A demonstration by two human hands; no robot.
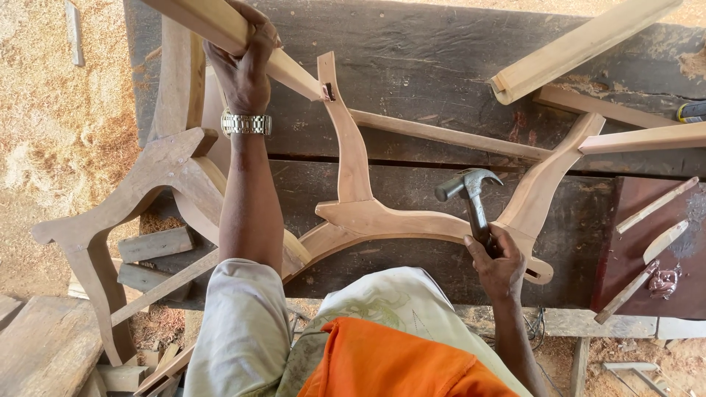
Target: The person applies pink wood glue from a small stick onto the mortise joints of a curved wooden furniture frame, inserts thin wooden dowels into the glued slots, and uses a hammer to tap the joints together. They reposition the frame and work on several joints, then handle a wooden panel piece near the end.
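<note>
My left hand [246,62] grips a pale wooden rail [294,73] near the top left; the rail's end meets an upright curved piece of the wooden frame [353,162] at a joint. A metal watch sits on that wrist. My right hand [496,265] holds a claw hammer [471,192] by its handle, head up, just above the frame's curved lower piece [397,220]. The frame lies flat on a dark workbench [426,44], with a thin crossbar [448,136] linking its two curved uprights.
Another carved curved leg piece [125,206] lies at the left over the bench edge. Loose rails [581,44] lie at the top right. A dark red board [640,250] holds thin wood strips at the right. Offcut blocks [154,244] and sawdust cover the ground.
</note>
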